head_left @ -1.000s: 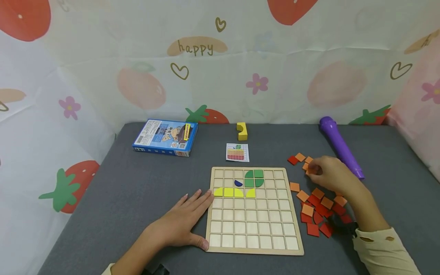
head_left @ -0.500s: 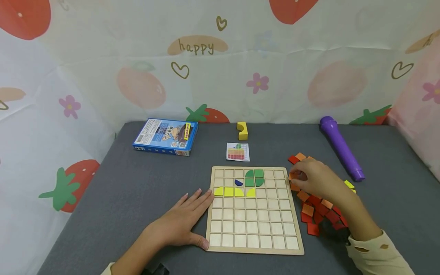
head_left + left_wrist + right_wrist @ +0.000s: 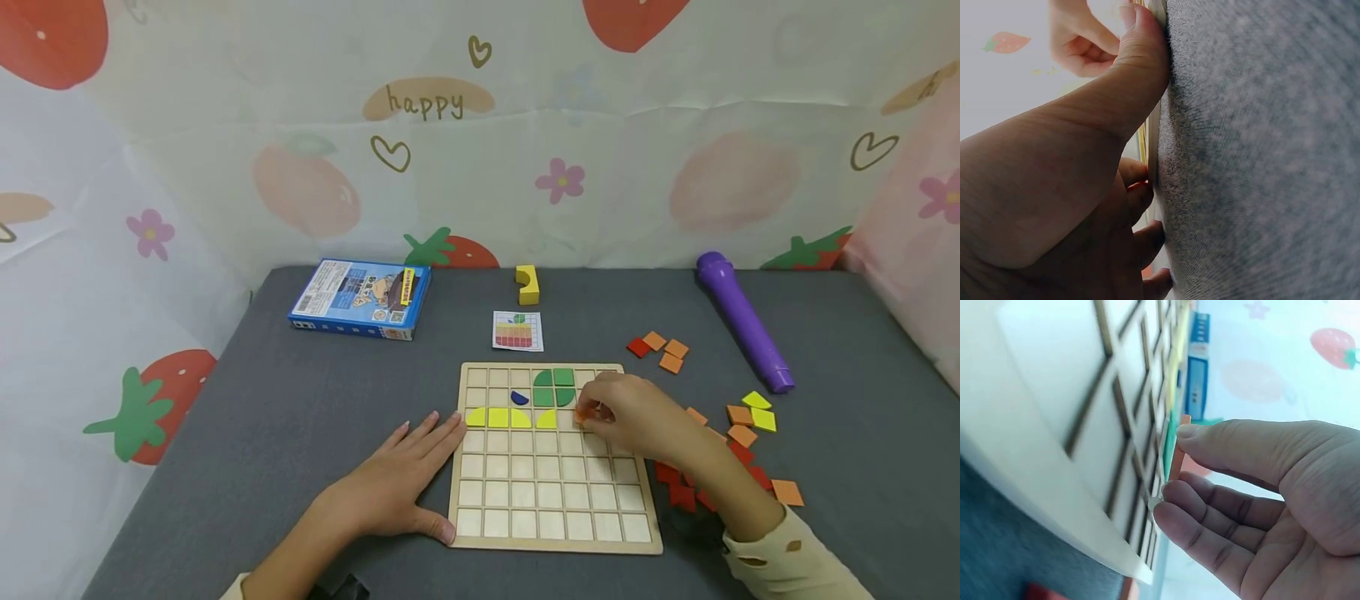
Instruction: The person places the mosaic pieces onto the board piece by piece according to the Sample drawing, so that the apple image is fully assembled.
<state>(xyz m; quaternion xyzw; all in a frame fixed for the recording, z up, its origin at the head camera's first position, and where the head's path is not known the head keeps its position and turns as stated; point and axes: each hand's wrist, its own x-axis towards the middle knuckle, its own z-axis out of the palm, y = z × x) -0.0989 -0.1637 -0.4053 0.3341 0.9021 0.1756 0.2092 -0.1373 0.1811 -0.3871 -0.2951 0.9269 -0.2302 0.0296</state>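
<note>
A wooden grid board [image 3: 555,546] lies on the grey table. My left hand [image 3: 401,487] rests flat at its left edge, fingers spread, thumb by the near corner. Over the board's right part, my right hand [image 3: 637,417] pinches an orange tile [image 3: 1179,450] between thumb and fingers. Green tiles [image 3: 564,377] form a block in the upper rows, with a dark blue piece [image 3: 519,398] to their left. Yellow tiles [image 3: 498,418] sit in the third row. Right of the board lie loose orange tiles [image 3: 787,492], red tiles [image 3: 682,497] and yellow tiles [image 3: 763,419].
Behind the board is a small pattern card [image 3: 517,332], and farther back stands a yellow notched block [image 3: 528,285]. A blue box [image 3: 362,298] lies at the back left. The purple microphone-shaped object [image 3: 745,325] lies at the back right.
My right hand has picked an orange tile from the loose group and carried it left over the board. The left hand has stayed in place.
</note>
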